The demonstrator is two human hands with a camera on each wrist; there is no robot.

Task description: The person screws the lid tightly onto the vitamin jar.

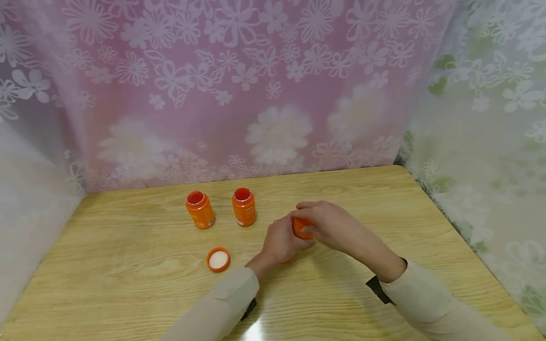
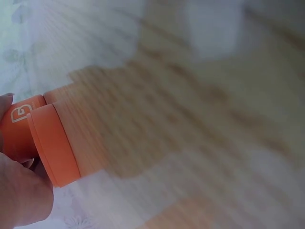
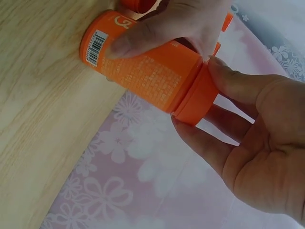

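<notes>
My left hand (image 1: 283, 241) grips the body of an orange bottle (image 3: 147, 67) that stands on the table, its barcode and printed text showing in the right wrist view. From above, my right hand (image 1: 330, 225) holds the bottle's orange cap (image 3: 198, 95) between thumb and fingers. The cap sits at the bottle's mouth; whether it is screwed tight I cannot tell. Another orange cap (image 2: 55, 145) lies on the table close by the left hand, mostly covered by that hand in the head view.
Two uncapped orange bottles, the left one (image 1: 200, 210) and the right one (image 1: 244, 207), stand toward the back of the wooden table (image 1: 128, 284). A loose cap (image 1: 218, 259) lies inside up in front of them. Floral curtains (image 1: 256, 94) hang behind and beside the table.
</notes>
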